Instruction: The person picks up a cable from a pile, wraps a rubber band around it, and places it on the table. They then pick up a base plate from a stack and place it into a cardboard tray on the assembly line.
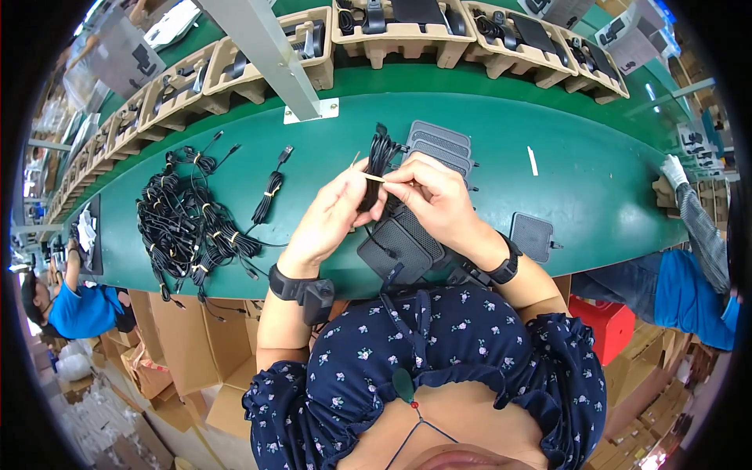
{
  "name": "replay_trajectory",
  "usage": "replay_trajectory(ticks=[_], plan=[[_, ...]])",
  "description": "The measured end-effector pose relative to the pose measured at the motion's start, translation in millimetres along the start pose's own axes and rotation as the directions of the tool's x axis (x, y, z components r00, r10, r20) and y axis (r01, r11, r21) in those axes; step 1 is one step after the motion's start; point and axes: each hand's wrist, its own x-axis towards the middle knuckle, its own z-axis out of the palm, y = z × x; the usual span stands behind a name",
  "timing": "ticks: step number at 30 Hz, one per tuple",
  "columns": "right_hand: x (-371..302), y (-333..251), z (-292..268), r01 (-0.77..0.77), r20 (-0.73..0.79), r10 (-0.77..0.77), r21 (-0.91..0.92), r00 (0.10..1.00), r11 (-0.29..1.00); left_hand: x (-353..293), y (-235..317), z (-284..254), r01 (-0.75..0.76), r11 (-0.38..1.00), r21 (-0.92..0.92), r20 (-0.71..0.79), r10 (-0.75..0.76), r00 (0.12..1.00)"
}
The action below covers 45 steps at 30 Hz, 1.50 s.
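Near the middle of the green table, a folded bundle of black cable (379,153) stands nearly upright in my left hand (325,215), whose fingers are closed round it. A thin tan tie (374,178) crosses the bundle, and my right hand (439,196) pinches its end. Below my hands, one cable end (388,249) hangs over a dark grey mesh-faced pad (403,243). More grey pads (440,141) lie in an overlapping row behind and under my right hand. Left of my hands lies a single tied cable (269,196).
A heap of tied black cables (188,219) covers the table's left part. At right lie a lone grey pad (533,236) and a white strip (533,160). Moulded trays (403,33) with parts line the back, behind a metal post (274,59). Co-workers (82,309) are at both sides.
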Motion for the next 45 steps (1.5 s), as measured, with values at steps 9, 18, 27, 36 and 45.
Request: replay_trajectory(ticks=[9,18,27,36,45], plan=[[-0.8,-2.8,1.5,-0.346,0.096,0.333,0.319,0.938,0.882,4.5,-3.6,15.7,-0.164,0.986,0.013,-0.289,0.161,0.944],[11.1,5.7,-4.1,-0.484,0.325,0.36,0.62,0.875,0.617,3.9,-5.1,14.9,-0.213,0.974,-0.082,-0.245,0.187,0.951],[10.7,3.0,-11.2,-0.173,0.211,0.085,0.442,0.974,0.88,0.1,4.6,13.3,-0.032,0.968,-0.247,-0.015,0.03,0.999],[11.6,-9.0,-6.5,0.264,0.131,-0.266,0.034,0.955,0.964,-1.8,4.9,12.4,0.163,0.786,-0.597,0.235,-0.024,0.972],[4.0,-1.5,6.6,0.173,0.008,-0.176,0.136,0.984,0.975,-1.5,1.0,15.4,0.143,0.775,-0.616,0.168,-0.049,0.985]])
